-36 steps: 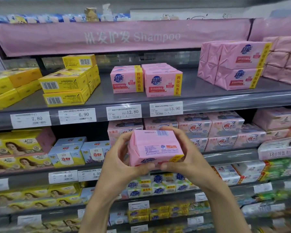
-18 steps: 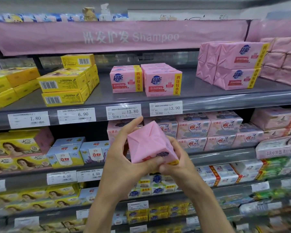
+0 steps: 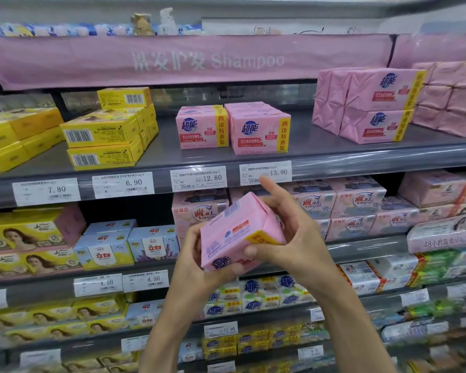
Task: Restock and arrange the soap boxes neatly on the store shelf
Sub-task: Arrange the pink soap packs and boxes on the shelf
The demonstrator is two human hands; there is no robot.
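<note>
The shelf [image 3: 320, 149] lies above and beyond us, its matching pink packs [image 3: 258, 133] almost straight up from our pack [image 3: 234, 235], clamped tilted, long axis rising rightward, left hand [image 3: 189, 267] beneath, right hand [image 3: 299, 238] nearer the shelf.

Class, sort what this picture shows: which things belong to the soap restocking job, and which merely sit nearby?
Job: pink soap box, gripped by left hand and right hand; matching pink packs on the grey shelf.
Nearby: yellow boxes; blue packs; Shampoo banner.
</note>
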